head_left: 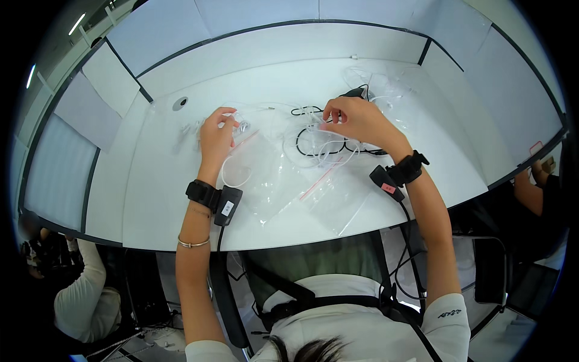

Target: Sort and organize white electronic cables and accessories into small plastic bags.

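My right hand [362, 118] is over the right-middle of the white desk [158, 199], thumb and fingers pinched at a white cable [335, 132]. Below that hand, loose white loops and a black cable [298, 144] lie tangled together. My left hand [215, 135] is farther left with its fingers curled, beside a small coiled white cable [243, 126]. A white cable loop [236, 186] hangs or lies just below its wrist; whether the fingers grip it is hidden. Two clear zip bags with red seal strips, a left bag [267, 185] and a right bag [332, 203], lie flat between my forearms.
Behind my right hand are a black item [355, 92] and crumpled clear plastic [389, 92]. More clear plastic [183, 135] lies left of my left hand. A cable hole [180, 103] is at the back left. Partition panels [280, 43] enclose the desk; other people sit on both sides.
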The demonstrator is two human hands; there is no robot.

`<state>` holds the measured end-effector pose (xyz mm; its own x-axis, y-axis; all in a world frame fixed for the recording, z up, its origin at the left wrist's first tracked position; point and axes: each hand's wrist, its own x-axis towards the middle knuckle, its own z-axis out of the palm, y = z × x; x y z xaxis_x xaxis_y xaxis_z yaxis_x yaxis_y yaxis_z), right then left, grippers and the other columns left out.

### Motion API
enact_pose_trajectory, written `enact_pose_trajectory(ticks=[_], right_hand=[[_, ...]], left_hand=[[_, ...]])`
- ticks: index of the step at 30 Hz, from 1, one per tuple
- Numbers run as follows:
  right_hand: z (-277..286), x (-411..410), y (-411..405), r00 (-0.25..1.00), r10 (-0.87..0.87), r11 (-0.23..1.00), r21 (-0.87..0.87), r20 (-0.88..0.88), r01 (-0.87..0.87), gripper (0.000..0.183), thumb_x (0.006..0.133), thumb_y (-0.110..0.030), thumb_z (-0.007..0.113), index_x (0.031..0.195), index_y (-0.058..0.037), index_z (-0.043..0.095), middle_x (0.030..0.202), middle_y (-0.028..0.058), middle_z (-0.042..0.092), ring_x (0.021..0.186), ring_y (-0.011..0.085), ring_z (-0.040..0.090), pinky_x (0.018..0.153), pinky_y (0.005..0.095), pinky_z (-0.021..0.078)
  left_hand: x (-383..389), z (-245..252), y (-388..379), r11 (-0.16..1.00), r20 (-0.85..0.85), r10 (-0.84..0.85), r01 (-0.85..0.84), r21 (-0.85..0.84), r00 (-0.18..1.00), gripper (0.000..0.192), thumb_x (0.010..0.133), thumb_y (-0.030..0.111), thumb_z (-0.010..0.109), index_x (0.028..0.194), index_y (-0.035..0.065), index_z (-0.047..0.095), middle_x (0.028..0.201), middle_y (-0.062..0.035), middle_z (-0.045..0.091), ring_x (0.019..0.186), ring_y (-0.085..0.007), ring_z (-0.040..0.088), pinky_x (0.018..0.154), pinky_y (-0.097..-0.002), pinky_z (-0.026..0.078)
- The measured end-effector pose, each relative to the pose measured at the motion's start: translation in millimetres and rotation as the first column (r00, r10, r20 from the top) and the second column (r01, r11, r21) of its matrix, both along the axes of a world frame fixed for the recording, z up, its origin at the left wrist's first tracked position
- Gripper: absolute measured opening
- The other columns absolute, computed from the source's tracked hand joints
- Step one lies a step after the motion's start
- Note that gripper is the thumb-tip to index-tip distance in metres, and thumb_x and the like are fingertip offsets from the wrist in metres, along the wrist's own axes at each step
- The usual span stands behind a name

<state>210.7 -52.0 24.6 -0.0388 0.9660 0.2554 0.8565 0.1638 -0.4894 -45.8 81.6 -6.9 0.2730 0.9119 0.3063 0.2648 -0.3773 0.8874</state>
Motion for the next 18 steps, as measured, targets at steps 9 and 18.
enact_pose_trajectory(ticks=[9, 18], right_hand=[[-10.9, -13.0, 3.0, 0.987, 0.142, 0.961, 0.228, 0.076, -0.155, 0.016, 0.079, -0.022, 0.061, 0.081, -0.0062, 0.06, 0.076, 0.005, 0.058, 0.071, 0.0196, 0.053, 0.065, 0.0307, 0.0422], [-6.8, -32.0, 0.1, 0.965, 0.208, 0.946, 0.284, -0.158, -0.157, 0.021, 0.083, -0.023, 0.055, 0.082, -0.0044, 0.063, 0.075, 0.0082, 0.06, 0.068, 0.0244, 0.057, 0.062, 0.0332, 0.0447]], left_hand=[[6.8, 9.1, -9.1, 0.848, -0.408, 0.358, -0.11, 0.518, 0.84, 0.016, 0.081, 0.016, 0.053, 0.091, 0.0071, 0.062, 0.088, -0.0049, 0.06, 0.081, -0.0192, 0.057, 0.068, -0.0317, 0.044], [30.8, 18.6, -41.0, 0.786, -0.315, -0.315, 0.432, 0.442, 0.895, 0.015, 0.079, 0.013, 0.06, 0.09, 0.002, 0.06, 0.086, -0.0072, 0.059, 0.077, -0.0204, 0.05, 0.076, -0.0307, 0.038]])
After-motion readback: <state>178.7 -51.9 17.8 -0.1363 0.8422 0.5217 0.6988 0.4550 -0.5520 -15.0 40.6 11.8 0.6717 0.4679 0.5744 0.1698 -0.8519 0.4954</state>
